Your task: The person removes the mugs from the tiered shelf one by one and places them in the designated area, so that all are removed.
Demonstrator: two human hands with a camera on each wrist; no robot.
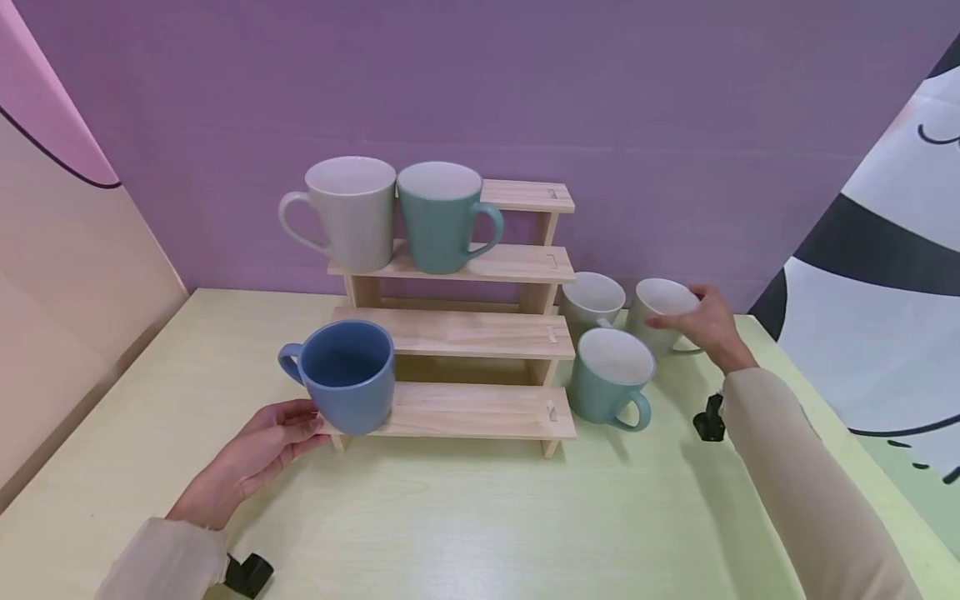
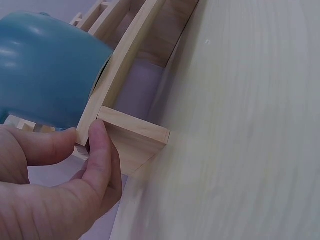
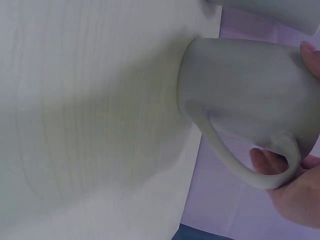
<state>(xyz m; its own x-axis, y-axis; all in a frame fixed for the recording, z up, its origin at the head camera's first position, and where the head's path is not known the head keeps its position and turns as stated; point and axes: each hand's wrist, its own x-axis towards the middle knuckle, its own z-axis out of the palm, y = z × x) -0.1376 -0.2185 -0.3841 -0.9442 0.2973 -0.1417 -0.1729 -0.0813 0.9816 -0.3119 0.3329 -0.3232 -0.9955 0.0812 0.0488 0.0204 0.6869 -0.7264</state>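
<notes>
My left hand [image 1: 268,442] pinches the left end of the lowest board of a tiered wooden rack [image 1: 480,410], thumb above and fingers below. Right by it, a blue mug [image 1: 348,379] stands on that board, its handle to the left. At the right, my right hand [image 1: 701,325] grips a grey-white mug [image 1: 651,329] near its rim. In the right wrist view, that mug's handle [image 3: 235,162] shows beside the fingers. Whether the mug's base touches the table cannot be made out. Another white mug [image 1: 592,296] and a teal mug [image 1: 609,375] stand next to it.
Higher on the rack are a white mug [image 1: 352,217] with its handle left and a teal mug [image 1: 441,221] with its handle right. A purple wall [image 1: 675,125] rises behind the pale wooden table [image 1: 480,525]. Black wrist cameras [image 1: 708,419] sit at both cuffs.
</notes>
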